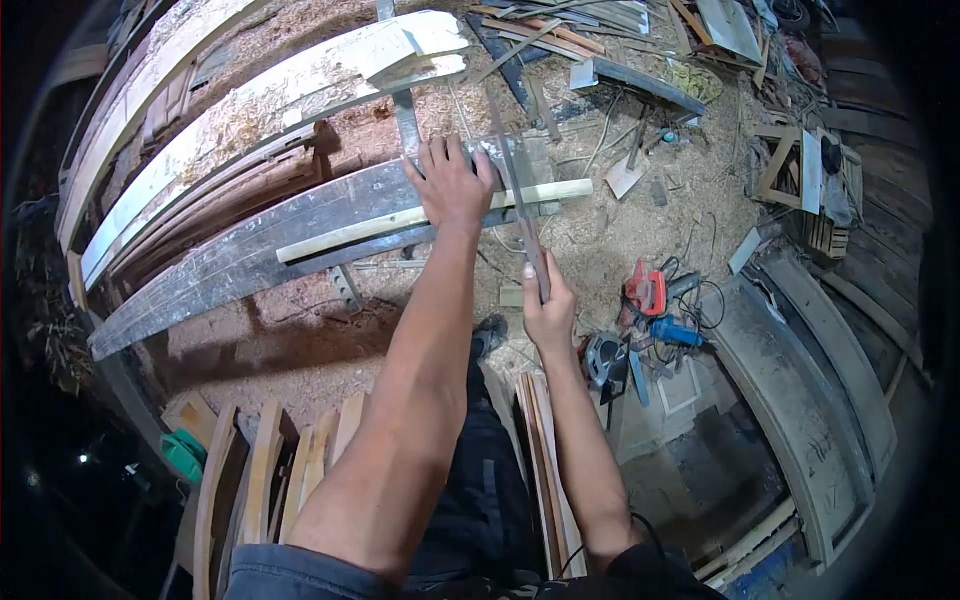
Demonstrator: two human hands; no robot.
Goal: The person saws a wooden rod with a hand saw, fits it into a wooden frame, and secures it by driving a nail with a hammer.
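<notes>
A pale narrow wooden strip [350, 233] lies along a grey, worn plank [210, 262]. My left hand [456, 188] presses down over the strip, its fingers spread flat onto the plank beyond. In my right hand [549, 312] is the handle of a handsaw [523, 205], fingers wrapped around it. The long thin blade points away from me and crosses the strip just right of my left hand. Right of the blade, the strip's end sticks out past the plank.
Sawdust covers the floor [690, 185]. A red power tool [645, 290], a blue one [677, 331] and a circular saw [605, 360] lie at right with cords. A white board [240, 125] holds shavings beyond the plank. Upright timber pieces [262, 470] stand near my legs.
</notes>
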